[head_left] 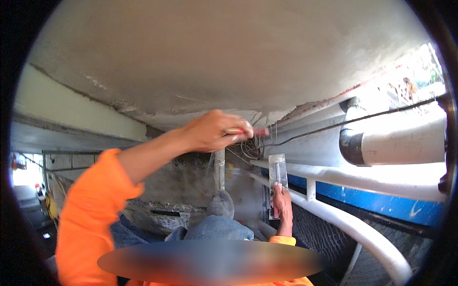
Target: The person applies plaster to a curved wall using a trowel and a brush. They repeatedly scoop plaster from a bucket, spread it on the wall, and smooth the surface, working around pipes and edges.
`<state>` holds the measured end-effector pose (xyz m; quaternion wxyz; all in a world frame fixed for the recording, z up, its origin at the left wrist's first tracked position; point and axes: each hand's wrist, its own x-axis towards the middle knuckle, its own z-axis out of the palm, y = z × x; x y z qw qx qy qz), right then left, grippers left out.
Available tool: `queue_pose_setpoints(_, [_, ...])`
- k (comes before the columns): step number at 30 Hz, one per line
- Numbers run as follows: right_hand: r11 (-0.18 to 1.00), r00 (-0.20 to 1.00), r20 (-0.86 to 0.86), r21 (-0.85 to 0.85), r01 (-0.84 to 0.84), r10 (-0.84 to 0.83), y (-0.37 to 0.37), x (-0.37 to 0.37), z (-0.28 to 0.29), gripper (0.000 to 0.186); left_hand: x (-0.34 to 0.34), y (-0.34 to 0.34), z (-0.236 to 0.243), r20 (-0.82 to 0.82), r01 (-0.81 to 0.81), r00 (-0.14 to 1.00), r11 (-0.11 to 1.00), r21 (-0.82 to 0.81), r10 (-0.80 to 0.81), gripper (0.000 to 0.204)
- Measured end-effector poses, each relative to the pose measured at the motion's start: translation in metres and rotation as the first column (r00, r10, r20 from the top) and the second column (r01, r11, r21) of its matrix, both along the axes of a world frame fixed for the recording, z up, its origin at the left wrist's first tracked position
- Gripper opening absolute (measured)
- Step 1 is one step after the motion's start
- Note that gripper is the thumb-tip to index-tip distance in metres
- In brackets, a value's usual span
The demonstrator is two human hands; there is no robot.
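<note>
- Grey, flat-bladed trowel (278,167) is in my right hand (283,205). Fingers wrapped round it low on the tool, blade running up and away past the fingertips.
- Red tool (260,132), slim, is in my left hand (219,131): fist closed round the handle, end poking out to the right. Motion blur, so can't tell the exact tip shape.
- Key relation: trowel sits right of and lower in view than my left hand. Its long axis points nearly straight up the view; the red tool's lies nearly crosswise, roughly square to it.
- Red tool's end is left of and above the trowel's top edge. Visible gap in view, not touching. Depth between them: can't tell.
- Left hand is nearer the smooth concrete surface (214,57) spanning the top of my view; right hand is well below it. Can't confirm any contact.
- Loose wires (251,150) hang just beside the red tool, black cable (334,125) runs off to the right.
- White railing (329,209) passes behind the trowel and on to its right; can't tell if they touch.
</note>
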<state>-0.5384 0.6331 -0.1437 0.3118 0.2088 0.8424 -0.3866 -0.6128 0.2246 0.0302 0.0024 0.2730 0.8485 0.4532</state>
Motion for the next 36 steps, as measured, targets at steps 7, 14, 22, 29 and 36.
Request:
queue_pose_setpoints(7, [1.0, 0.997, 0.083, 0.03, -0.005, 0.003, 0.008, 0.038, -0.007, 0.068, -0.008, 0.102, -0.062, -0.152, -0.019, 0.988, 0.999, 0.026, 0.023, 0.019])
queue_pose_setpoints(14, [0.996, 0.991, 0.116, 0.06, -0.07, 0.063, 0.026, 0.048, -0.03, 0.06, -0.047, 0.125, -0.033, 0.247, -0.074, 0.968, 0.987, 0.142, 0.037, 0.015])
queue_pose_setpoints(22, [0.999, 0.994, 0.105, 0.026, -0.022, 0.019, 0.022, 0.045, -0.024, 0.059, -0.09, 0.156, -0.078, 0.261, -0.07, 0.965, 0.97, 0.232, 0.007, 0.013])
queue_pose_setpoints(29, [1.0, 0.996, 0.084, 0.027, -0.009, 0.006, 0.027, 0.03, -0.019, 0.063, -0.076, 0.122, -0.074, 0.231, -0.143, 0.964, 0.989, 0.039, 0.13, 0.017])
queue_pose_setpoints(36, [0.902, 0.906, -0.363, 0.43, -0.042, 0.215, 0.079, -0.052, -0.061, 0.062, 0.03, -0.014, -0.006, 0.249, 0.145, 0.963, 0.979, -0.141, -0.106, 0.022])
